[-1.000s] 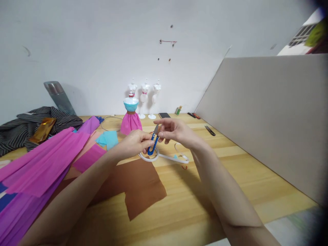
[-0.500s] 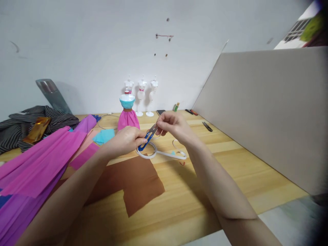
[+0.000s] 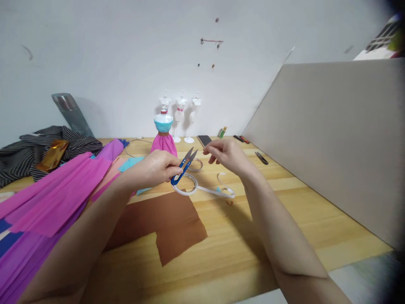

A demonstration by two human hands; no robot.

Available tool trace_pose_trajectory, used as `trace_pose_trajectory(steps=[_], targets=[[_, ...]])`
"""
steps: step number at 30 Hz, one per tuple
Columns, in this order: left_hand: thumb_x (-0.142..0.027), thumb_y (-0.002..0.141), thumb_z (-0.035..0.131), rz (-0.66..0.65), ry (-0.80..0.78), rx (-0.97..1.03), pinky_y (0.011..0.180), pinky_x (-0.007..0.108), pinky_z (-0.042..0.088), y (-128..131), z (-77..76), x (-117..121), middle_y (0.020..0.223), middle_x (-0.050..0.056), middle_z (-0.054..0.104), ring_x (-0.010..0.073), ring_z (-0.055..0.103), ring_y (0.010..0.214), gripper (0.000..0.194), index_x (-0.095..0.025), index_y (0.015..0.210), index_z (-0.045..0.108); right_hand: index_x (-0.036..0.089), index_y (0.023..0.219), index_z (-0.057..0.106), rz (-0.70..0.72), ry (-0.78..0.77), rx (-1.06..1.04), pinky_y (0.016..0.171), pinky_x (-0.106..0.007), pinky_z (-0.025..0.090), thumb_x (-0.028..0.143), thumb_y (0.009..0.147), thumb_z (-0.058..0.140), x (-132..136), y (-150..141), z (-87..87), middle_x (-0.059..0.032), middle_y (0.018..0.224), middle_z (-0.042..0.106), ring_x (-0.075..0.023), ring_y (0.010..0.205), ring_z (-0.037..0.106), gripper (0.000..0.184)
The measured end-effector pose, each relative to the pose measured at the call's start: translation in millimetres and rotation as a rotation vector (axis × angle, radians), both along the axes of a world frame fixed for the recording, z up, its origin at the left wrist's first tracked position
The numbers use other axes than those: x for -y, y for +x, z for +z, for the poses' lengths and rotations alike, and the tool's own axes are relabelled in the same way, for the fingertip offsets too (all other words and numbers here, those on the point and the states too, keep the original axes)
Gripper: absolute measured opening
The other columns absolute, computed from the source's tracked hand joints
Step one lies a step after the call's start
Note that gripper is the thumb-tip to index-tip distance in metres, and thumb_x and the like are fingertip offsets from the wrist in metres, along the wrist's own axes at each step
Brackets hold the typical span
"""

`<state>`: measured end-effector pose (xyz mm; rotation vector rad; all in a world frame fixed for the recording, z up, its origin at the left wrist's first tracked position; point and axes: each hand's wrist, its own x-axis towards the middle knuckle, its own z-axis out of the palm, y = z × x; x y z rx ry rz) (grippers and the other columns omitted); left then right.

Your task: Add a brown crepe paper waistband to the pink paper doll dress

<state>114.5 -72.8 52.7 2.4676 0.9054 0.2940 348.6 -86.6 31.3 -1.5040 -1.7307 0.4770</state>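
Head view: the snips [image 3: 187, 163] are held up over the middle of the table [image 3: 240, 245], gripped by the left hand [image 3: 160, 166], and the blades have just been let go by the right hand [image 3: 224, 153]. Half a second ago the tips were being pinched; now they're spread in a narrow V, with a gap left between them and the right fingertips. So control of the snips has presumably been left to the one hand. The right fingers are bent with the tips bunched together, but whether anything tiny is being pinched there can't be told, tbh. As for materials, the blades are made of dull, pointed grey metal, and the handle is shaped like a blue U. Right under it, a flat white tape roll [image 3: 185, 193] can be seen, with a tape strip [image 3: 215, 192] trailed off sideways. Nearer the camera, brown cloth [image 3: 180, 228] is laid flat, matte and notched. Off left, pink cloth [image 3: 63, 190] and purple cloth [image 3: 39, 249] are heaped in soft folds, with striped cloth [image 3: 28, 147] crumpled behind. Further back, a doll form [image 3: 163, 124] is dressed in a teal top and gathered pink skirt, and three smooth white stands [image 3: 181, 104] are lined up by the wall [image 3: 126, 63].
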Motion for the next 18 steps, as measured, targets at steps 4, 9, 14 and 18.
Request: trace_pose_trajectory(steps=[4, 9, 14, 18], targets=[[-0.028, 0.084, 0.048, 0.03, 0.008, 0.044, 0.049, 0.021, 0.032, -6, 2.2, -1, 0.058, -0.002, 0.059, 0.0089, 0.048, 0.053, 0.027, -0.015, 0.064, 0.061, 0.014, 0.069, 0.068, -0.029, -0.075, -0.058, 0.049, -0.023, 0.048, 0.018, 0.07, 0.061, 0, 3, -1.9, -0.0048, 0.063, 0.068, -0.015, 0.05, 0.065, 0.008], [-0.032, 0.085, 0.049, 0.07, -0.015, 0.091, 0.049, 0.021, 0.033, -15, 5.2, -4, 0.059, 0.0, 0.059, 0.0092, 0.048, 0.053, 0.03, -0.014, 0.064, 0.063, 0.016, 0.065, 0.061, -0.06, -0.067, -0.102, 0.043, -0.022, 0.045, 0.024, 0.072, 0.06, 5, 0, 2.2, -0.0036, 0.055, 0.064, -0.0149, 0.046, 0.062, 0.011], [-0.031, 0.085, 0.048, 0.053, -0.079, 0.124, 0.052, 0.02, 0.037, -20, 4.9, -6, 0.064, 0.002, 0.064, 0.0103, 0.053, 0.057, 0.03, -0.014, 0.066, 0.064, 0.018, 0.06, 0.051, -0.099, 0.041, 0.016, 0.043, -0.023, 0.034, 0.03, 0.077, 0.048, 5, -6, 3.9, 0.0012, 0.048, 0.051, -0.0104, 0.04, 0.047, 0.021], [-0.03, 0.086, 0.049, 0.047, -0.08, 0.109, 0.052, 0.02, 0.038, -20, 4.1, -8, 0.063, 0.002, 0.065, 0.01, 0.054, 0.056, 0.029, -0.014, 0.068, 0.066, 0.02, 0.053, 0.036, -0.141, 0.223, 0.123, 0.05, -0.025, 0.027, 0.036, 0.08, 0.043, 2, -9, -0.5, 0.0035, 0.049, 0.033, -0.0103, 0.049, 0.035, 0.032]])
